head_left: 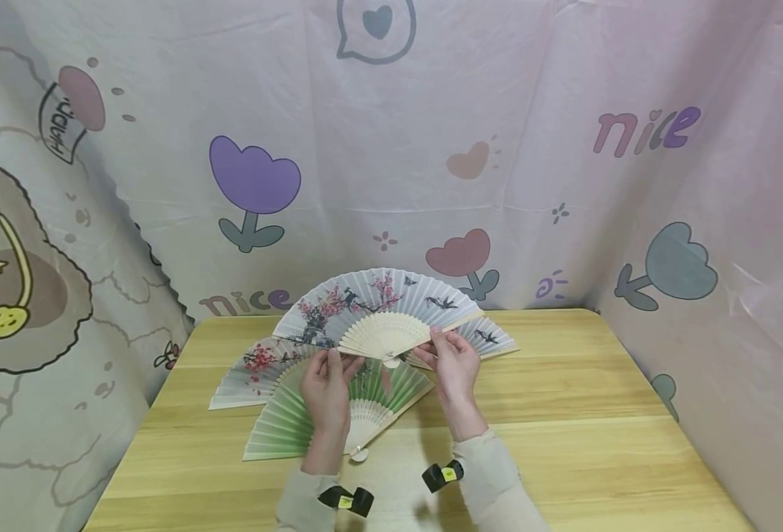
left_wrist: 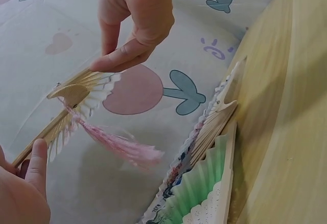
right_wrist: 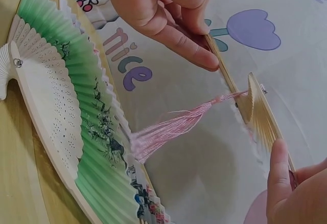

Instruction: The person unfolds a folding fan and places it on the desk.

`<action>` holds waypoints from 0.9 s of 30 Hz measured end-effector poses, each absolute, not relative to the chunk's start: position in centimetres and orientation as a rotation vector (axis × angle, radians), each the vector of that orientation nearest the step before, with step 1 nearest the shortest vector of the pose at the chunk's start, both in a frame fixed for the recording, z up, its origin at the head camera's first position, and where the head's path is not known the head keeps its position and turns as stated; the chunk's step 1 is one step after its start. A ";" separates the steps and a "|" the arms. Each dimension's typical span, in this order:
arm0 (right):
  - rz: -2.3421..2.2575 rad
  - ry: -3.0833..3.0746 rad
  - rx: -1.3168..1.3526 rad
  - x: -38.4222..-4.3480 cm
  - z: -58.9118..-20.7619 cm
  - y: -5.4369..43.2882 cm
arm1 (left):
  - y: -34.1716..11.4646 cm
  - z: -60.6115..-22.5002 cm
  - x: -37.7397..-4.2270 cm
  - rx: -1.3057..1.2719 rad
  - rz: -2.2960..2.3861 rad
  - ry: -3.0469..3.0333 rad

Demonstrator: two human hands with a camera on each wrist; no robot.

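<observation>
Both hands hold up a spread white folding fan (head_left: 378, 303) with pink blossoms, dark birds and pale wooden ribs. My left hand (head_left: 328, 388) pinches its left end stick, and my right hand (head_left: 456, 366) grips the right end stick. From the pivot hangs a pink tassel (right_wrist: 173, 127). On the table behind and below lie two more spread fans: a green folding fan (head_left: 272, 428) nearer, and a white folding fan (head_left: 238, 384) with red blossoms, partly covered by the green one and the raised one. In the left wrist view, the right hand (left_wrist: 140, 14) is at the top.
Everything lies on a wooden table (head_left: 584, 421) with light grain. A printed cloth (head_left: 378, 148) with tulips, hearts and lettering hangs behind and on both sides. Bare tabletop extends right of the fans. Black wrist cameras (head_left: 346, 501) are strapped to the sleeves.
</observation>
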State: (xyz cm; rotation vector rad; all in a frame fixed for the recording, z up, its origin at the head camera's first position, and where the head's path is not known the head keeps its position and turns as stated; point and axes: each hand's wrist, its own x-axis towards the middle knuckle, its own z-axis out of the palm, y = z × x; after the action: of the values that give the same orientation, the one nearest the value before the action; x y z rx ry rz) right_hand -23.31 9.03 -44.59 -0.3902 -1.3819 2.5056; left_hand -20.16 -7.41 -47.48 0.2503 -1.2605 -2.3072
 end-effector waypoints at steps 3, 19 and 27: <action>2.506 -1.359 -0.393 -23.3 -44.6 8.9 | -7.3 -47.5 -20.0 0.242 -2.271 -1.273; 2.471 -1.328 -0.404 -23.2 -44.7 8.6 | -6.6 -47.4 -19.3 0.222 -2.215 -1.236; 2.460 -1.294 -0.409 -23.2 -44.8 8.5 | -6.5 -47.1 -19.3 0.248 -2.221 -1.208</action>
State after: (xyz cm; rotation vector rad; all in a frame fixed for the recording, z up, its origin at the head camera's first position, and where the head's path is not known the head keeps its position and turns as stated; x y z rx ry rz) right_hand -23.22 8.51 -44.76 -0.4092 -1.2942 2.4603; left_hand -19.27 -6.45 -47.15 0.2483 -1.2079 -2.2214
